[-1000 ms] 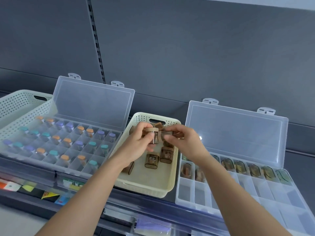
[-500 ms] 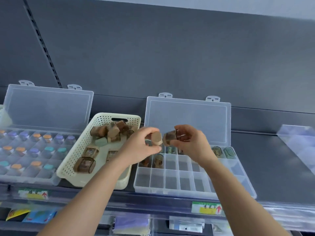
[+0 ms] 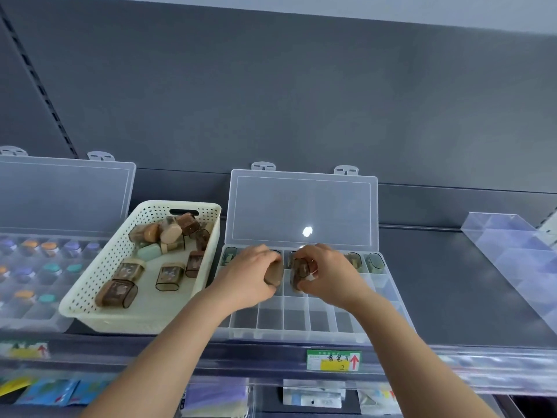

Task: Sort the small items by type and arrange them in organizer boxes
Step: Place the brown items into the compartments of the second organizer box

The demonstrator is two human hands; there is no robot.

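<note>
Now the left hand [image 3: 250,277] is gripping a tan case [image 3: 275,277], the right hand [image 3: 327,276] a brown case [image 3: 300,274]; lowering each upright into its own free box [image 3: 301,337] cell is looking wise.

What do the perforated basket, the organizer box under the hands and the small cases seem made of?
Perforated basket: opaque cream plastic, matte, with moulded hole rows. Organizer box: clear, faintly frosted rigid plastic; the shelf shows through, and the lid carries a glare spot. Small cases: probably brown-tinted translucent plastic, glossy, some with opaque tan caps.
</note>
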